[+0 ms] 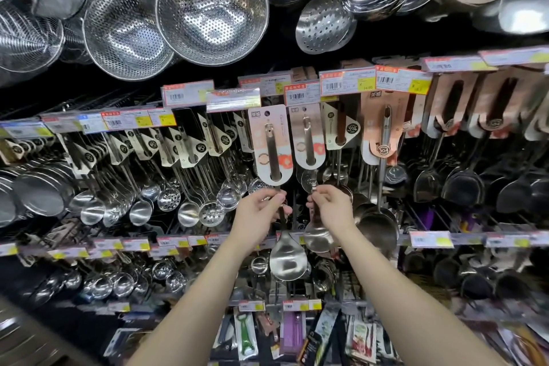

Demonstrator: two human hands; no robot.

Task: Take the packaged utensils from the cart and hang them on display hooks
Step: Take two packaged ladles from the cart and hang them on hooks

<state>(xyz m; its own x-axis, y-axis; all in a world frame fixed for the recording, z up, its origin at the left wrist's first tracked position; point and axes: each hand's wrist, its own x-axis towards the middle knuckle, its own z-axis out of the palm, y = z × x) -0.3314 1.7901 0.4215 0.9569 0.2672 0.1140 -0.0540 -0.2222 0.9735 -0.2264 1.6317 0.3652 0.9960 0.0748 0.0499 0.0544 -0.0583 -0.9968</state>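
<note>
Two steel serving spoons on pink-and-white header cards are raised in front of the display. My left hand grips the handle of the left spoon, whose card reaches up to the price-tag rail. My right hand pinches the handle of the right spoon; its card stands beside the first. Whether either card's hole sits on a hook is hidden behind the price tags. The cart is out of view.
Rows of packaged ladles, skimmers and dark spatulas hang closely left and right. Steel colanders hang overhead. Lower rails carry peelers and small packaged tools. A large ladle hangs just right of my right hand.
</note>
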